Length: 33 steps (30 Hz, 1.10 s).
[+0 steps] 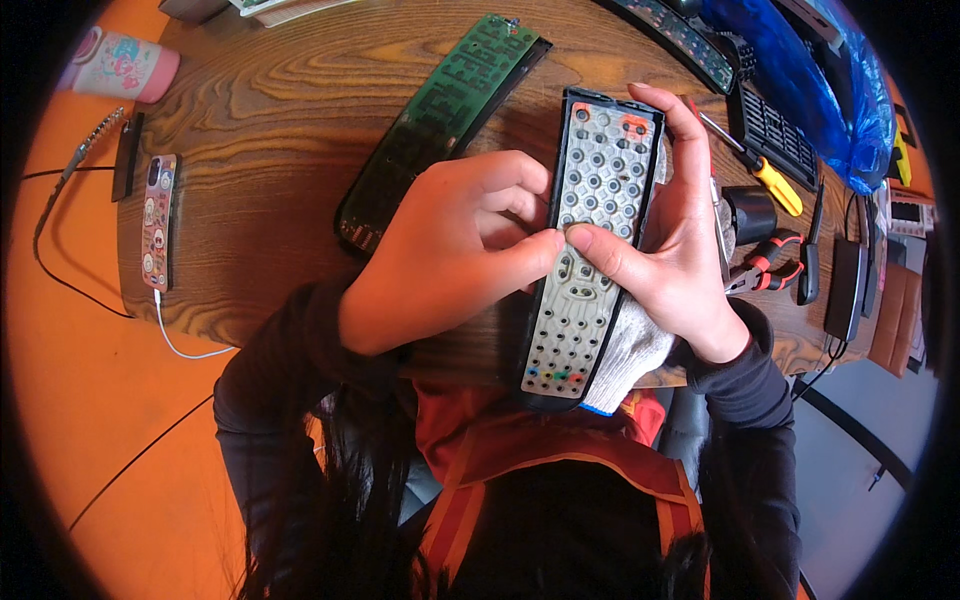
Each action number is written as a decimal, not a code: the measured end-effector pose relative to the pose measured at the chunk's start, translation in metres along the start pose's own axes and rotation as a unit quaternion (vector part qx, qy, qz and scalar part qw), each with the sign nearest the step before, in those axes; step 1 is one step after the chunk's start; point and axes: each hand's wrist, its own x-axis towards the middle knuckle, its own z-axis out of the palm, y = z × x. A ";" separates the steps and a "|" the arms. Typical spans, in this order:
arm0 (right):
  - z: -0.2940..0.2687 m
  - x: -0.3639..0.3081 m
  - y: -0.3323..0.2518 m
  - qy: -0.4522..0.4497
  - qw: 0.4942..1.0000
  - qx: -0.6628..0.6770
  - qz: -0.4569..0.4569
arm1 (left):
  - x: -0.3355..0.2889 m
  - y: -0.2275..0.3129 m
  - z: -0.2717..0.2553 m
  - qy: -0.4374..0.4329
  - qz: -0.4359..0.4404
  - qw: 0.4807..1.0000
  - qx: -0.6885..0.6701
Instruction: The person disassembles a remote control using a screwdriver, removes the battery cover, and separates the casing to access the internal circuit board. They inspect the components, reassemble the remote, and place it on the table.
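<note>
Between my hands is a black remote control shell (536, 392) with a grey rubber keypad (590, 270) lying in it. The keypad's dotted underside faces up, with orange patches at its far corners. My left hand (450, 240) has its fingers curled at the left edge, thumb pressing the middle of the keypad. My right hand (680, 260) grips the right side, thumb beside the other thumb and a finger reaching up to the far corner. Left of the shell, a long green circuit board (440, 115) lies on the wooden table. A white knit glove (632, 355) is partly hidden beneath the shell.
On the right are a yellow-handled screwdriver (775, 184), red-and-black pliers (768, 265), a black keypad-like part (770, 130) and blue plastic wrap (800, 80). A phone (158, 225) with a white cable lies at the left edge, near a pink cup (120, 65).
</note>
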 end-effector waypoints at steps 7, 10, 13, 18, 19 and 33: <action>0.000 -0.001 -0.003 -0.029 0.999 0.014 0.026 | -0.001 0.001 -0.004 -0.022 -0.012 0.999 0.027; 0.000 -0.001 -0.002 -0.044 0.999 -0.004 0.015 | -0.002 0.001 -0.005 -0.040 -0.031 0.998 0.038; 0.002 -0.003 -0.002 -0.033 0.999 -0.032 0.011 | -0.002 0.000 -0.005 -0.043 -0.041 0.997 0.040; 0.003 -0.005 -0.002 -0.025 0.997 -0.066 -0.013 | 0.000 -0.004 0.000 -0.015 -0.022 1.000 0.001; 0.004 -0.005 -0.002 -0.023 0.998 -0.063 -0.013 | 0.001 -0.004 -0.001 -0.018 -0.023 1.000 0.006; 0.003 -0.005 -0.001 -0.019 0.991 -0.127 -0.033 | -0.001 -0.004 -0.004 -0.043 -0.026 0.997 0.056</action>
